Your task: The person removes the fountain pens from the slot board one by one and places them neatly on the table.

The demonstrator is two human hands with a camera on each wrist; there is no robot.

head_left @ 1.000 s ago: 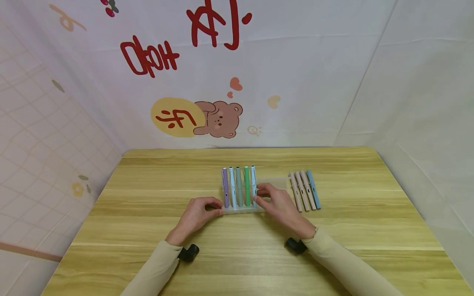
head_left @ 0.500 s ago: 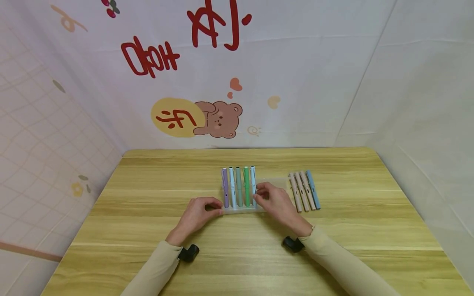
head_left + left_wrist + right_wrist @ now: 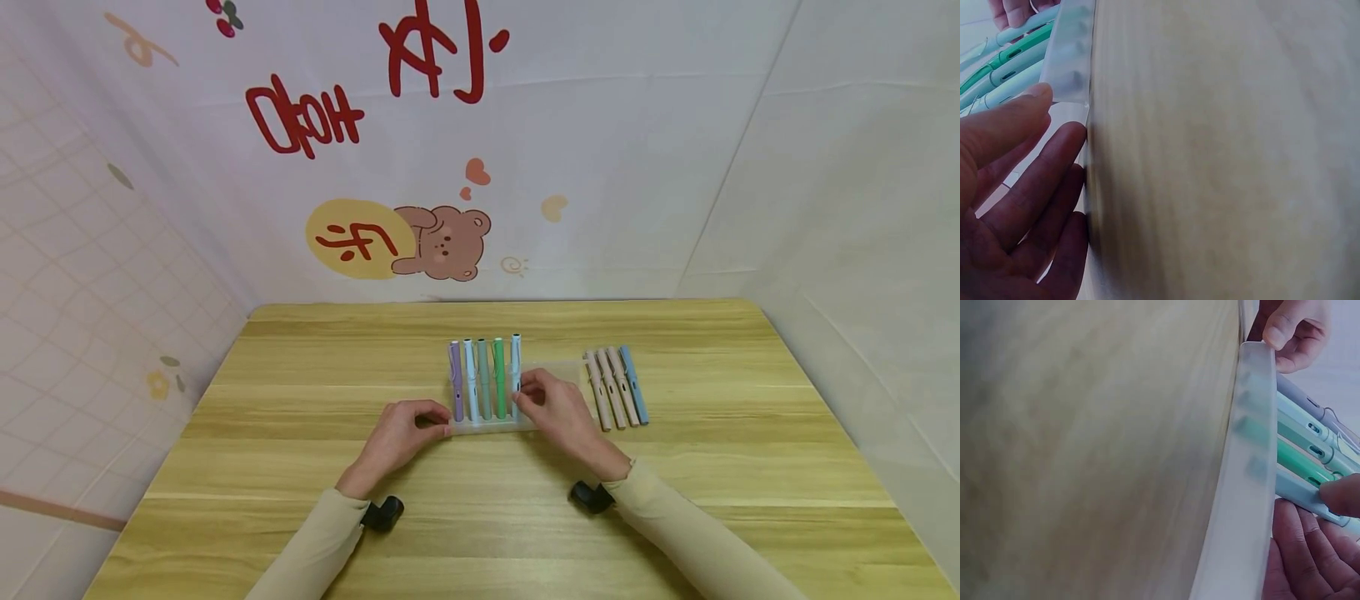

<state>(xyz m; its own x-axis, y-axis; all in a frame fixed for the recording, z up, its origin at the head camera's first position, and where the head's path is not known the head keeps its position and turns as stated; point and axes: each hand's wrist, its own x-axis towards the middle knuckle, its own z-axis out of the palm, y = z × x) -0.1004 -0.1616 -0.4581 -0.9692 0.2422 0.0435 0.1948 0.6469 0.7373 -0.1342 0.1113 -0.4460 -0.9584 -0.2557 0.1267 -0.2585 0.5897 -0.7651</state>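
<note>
A translucent pen stand (image 3: 487, 427) holds an upright row of capped pens: a purple pen (image 3: 457, 383), a light blue pen (image 3: 472, 379), a grey-green pen (image 3: 484, 379) and a green pen (image 3: 499, 379). At the row's right end stands another light blue pen (image 3: 516, 367). My right hand (image 3: 561, 412) pinches this pen's lower part between thumb and fingers; its lower end shows behind the stand's front wall (image 3: 1241, 531) in the right wrist view. My left hand (image 3: 401, 433) grips the stand's left end, thumb (image 3: 1035, 94) on its corner.
Right of the stand, several beige pens (image 3: 615, 387) and a blue pen (image 3: 634, 385) lie side by side on the wooden table (image 3: 480, 525). A printed cloth wall (image 3: 615, 167) rises behind the table's back edge.
The light blue pen in my right hand has shifted slightly right and up at its top. My right wrist has moved a little to the left. The left hand stays put.
</note>
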